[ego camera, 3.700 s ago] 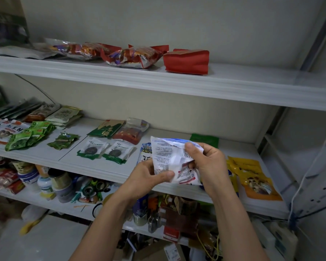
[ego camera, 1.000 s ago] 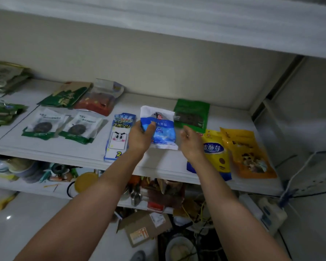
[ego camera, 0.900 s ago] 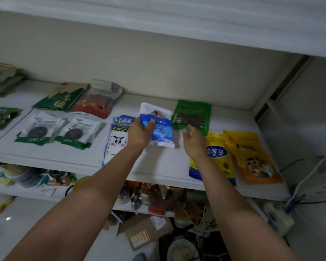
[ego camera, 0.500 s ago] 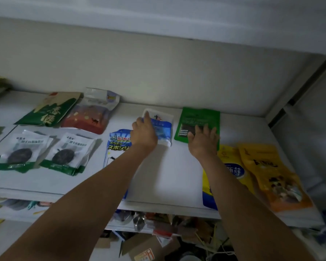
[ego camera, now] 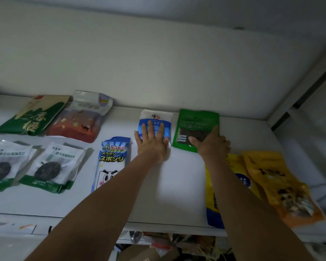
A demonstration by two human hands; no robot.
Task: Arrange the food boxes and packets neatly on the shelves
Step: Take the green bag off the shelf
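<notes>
While under left hand, packet half-hidden

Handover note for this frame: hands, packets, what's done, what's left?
Left hand: flat on the blue packet, no grip.
Right hand: thumb and forefinger on the green packet.
Done: both packets lie flat, side by side, at the back of the shelf.
Left: probably square up the sponge pack, yellow packet and orange packet in front.

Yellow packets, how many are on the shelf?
2. One yellow-and-blue packet lies partly under the right arm; an orange-yellow packet lies just right of it. None seem hidden.
</notes>
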